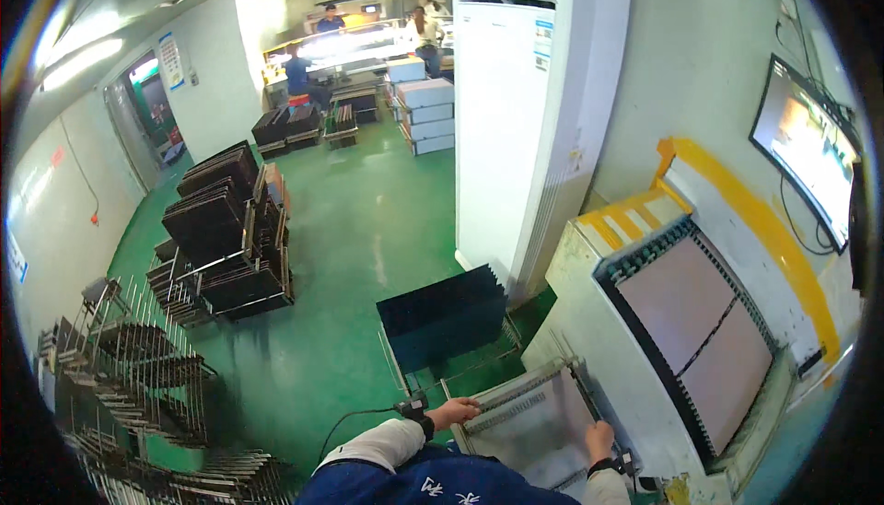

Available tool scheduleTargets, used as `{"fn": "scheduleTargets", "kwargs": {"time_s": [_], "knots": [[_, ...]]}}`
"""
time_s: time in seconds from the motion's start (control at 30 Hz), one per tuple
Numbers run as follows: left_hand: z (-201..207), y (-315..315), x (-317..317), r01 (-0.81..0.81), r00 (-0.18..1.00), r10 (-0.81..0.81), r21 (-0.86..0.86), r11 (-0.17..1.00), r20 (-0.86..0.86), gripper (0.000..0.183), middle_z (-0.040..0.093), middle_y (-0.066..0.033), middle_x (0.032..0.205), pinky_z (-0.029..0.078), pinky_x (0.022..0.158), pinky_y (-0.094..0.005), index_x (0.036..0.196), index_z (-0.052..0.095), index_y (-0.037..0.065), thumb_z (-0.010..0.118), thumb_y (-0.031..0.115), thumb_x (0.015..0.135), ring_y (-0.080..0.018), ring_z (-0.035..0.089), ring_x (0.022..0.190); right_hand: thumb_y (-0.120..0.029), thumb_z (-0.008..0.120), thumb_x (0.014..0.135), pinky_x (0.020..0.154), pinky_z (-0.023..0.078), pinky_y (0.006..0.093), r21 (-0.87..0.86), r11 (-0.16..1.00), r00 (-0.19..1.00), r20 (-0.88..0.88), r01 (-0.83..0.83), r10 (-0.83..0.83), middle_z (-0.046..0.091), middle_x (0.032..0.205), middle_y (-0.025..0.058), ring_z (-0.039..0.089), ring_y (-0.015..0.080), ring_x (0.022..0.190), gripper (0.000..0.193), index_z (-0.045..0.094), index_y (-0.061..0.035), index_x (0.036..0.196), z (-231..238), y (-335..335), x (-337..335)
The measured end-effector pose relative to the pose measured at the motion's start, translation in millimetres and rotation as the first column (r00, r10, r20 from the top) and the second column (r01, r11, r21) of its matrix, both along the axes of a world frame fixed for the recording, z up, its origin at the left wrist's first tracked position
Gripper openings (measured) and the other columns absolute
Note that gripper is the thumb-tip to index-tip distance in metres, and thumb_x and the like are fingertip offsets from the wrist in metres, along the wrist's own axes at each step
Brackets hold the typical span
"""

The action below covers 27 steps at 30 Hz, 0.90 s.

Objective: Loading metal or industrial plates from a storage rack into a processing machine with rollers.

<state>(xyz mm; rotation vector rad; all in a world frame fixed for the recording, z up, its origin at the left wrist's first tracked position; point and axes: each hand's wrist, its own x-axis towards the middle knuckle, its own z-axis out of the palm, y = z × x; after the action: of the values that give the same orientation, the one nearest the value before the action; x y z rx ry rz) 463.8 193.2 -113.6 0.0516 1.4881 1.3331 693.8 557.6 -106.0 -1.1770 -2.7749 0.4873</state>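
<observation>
A flat grey panel (pixel 541 427) lies low in front of me, with dark toothed strips along its far and right sides. My left hand (pixel 456 412) has its fingers closed at the panel's left edge. At the opposite edge, my right hand (pixel 599 441) is closed too, fingertips mostly hidden. Just beyond, a rack (pixel 498 361) carries a row of upright dark boards (pixel 444 316). To my right a machine (pixel 573 339) has a sloped bed with toothed edges, bearing two pinkish boards (pixel 677 289).
A tall white air conditioner (pixel 502 137) stands ahead. Stacked racks of dark boards (pixel 216 229) and wire racks (pixel 138 358) stand on the green floor at left. A screen (pixel 810 150) hangs on the right wall. People (pixel 424 35) are near a lit bench and grey boxes (pixel 428 123) far back.
</observation>
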Motion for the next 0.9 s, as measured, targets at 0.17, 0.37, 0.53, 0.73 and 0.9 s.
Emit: {"fn": "scheduleTargets", "kwargs": {"time_s": [0.17, 0.37, 0.53, 0.73, 0.9], "knots": [[-15, 4, 2, -0.023, 0.998, 0.024, 0.022, 1.0, -0.052, 0.047, 0.057, -0.0018, 0.087, 0.04, 0.061, -0.027, 0.122, 0.055, 0.005, 0.068, 0.024, 0.081, -0.0116, 0.05, 0.076, -0.023, 0.055, 0.074, 0.073, 0.047, 0.05, 0.066, 0.997, 0.994, 0.108, 0.028, -0.035, 0.064, 0.08, 0.024, 0.062, 0.0416, 0.081, 0.026, 0.066, 0.0007, 0.073, 12, 1, -1], [-18, 10, 1, -0.021, 0.997, 0.019, -0.031, 0.999, -0.07, 0.045, 0.058, -0.003, 0.09, 0.04, 0.061, -0.0276, 0.123, 0.056, 0.009, 0.067, 0.025, 0.082, -0.0128, 0.05, 0.077, -0.027, 0.058, 0.073, 0.068, 0.045, 0.0516, 0.142, 0.99, 0.999, 0.05, 0.0, -0.007, 0.063, 0.078, 0.0229, 0.061, 0.0421, 0.077, 0.026, 0.066, -0.0024, 0.073, 42, 16, 6], [-25, 7, -2, 0.021, 0.998, -0.022, -0.017, 1.0, -0.064, 0.049, 0.055, -0.0019, 0.087, 0.041, 0.063, -0.0286, 0.124, 0.054, 0.009, 0.07, 0.03, 0.083, -0.0129, 0.05, 0.077, -0.025, 0.057, 0.076, 0.064, 0.043, 0.0515, 0.188, 0.981, 0.998, -0.024, -0.045, 0.051, 0.061, 0.074, 0.0223, 0.059, 0.042, 0.072, 0.025, 0.062, -0.0013, 0.074, 119, 17, 8], [-18, 10, 3, 0.023, 0.991, -0.029, -0.052, 0.998, -0.128, 0.046, 0.058, -0.0048, 0.093, 0.041, 0.063, -0.0296, 0.123, 0.057, 0.011, 0.065, 0.029, 0.082, -0.0152, 0.051, 0.081, -0.016, 0.063, 0.076, 0.066, 0.045, 0.0444, 0.339, 0.94, 0.999, -0.034, -0.016, 0.03, 0.059, 0.088, 0.0141, 0.057, 0.0325, 0.081, 0.017, 0.061, -0.0031, 0.088, 179, 32, 70], [-16, 10, 6, -0.011, 0.985, 0.004, -0.039, 0.999, -0.175, 0.046, 0.059, -0.0039, 0.088, 0.041, 0.062, -0.0293, 0.122, 0.057, 0.011, 0.066, 0.03, 0.08, -0.015, 0.052, 0.079, -0.017, 0.058, 0.086, 0.07, 0.048, 0.04, 0.253, 0.952, 0.725, -0.687, 0.175, 0.049, 0.061, 0.095, 0.013, 0.058, 0.0286, 0.084, 0.018, 0.06, -0.0026, 0.097, 164, 67, 131]]}}
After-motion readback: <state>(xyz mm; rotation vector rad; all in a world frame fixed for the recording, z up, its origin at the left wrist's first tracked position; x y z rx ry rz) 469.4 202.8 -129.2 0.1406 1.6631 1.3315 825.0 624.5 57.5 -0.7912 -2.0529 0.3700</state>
